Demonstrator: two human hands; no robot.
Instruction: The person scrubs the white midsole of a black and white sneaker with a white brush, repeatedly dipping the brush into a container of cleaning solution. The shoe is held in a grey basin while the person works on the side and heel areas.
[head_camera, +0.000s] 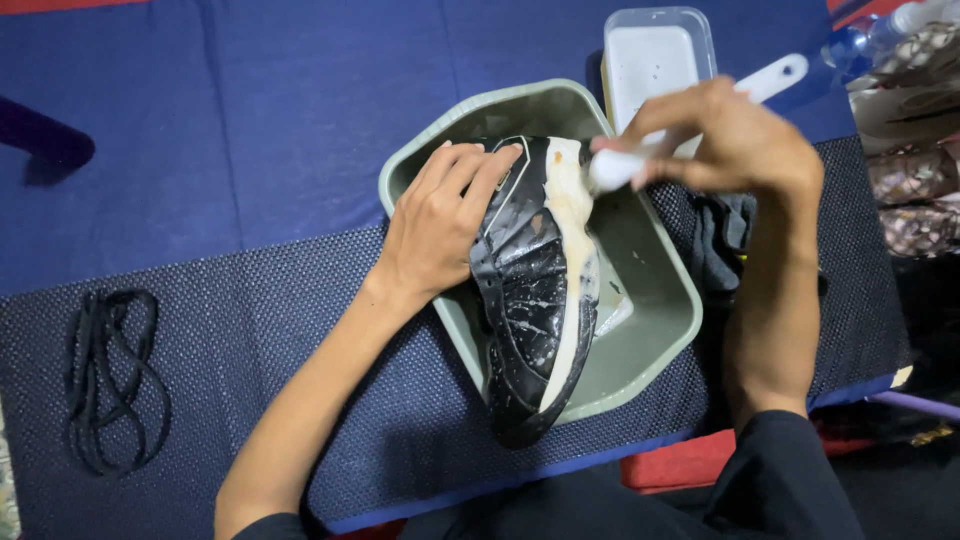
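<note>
A black shoe (530, 300) with a cream sole lies on its side across a grey-green basin (650, 340), wet and flecked with white foam. My left hand (445, 215) grips the shoe's upper at its far end and holds it steady. My right hand (735, 140) is closed on a white-handled brush (780, 75). The brush's head rests against the cream sole near the shoe's far end. The bristles are hidden by my fingers.
A clear rectangular tub (655, 55) stands just behind the basin. A dark cloth (725, 240) lies to the basin's right. Black laces (110, 375) lie coiled at the left on a dark mesh mat (280, 330) over blue fabric. Patterned items (915, 150) sit at the right edge.
</note>
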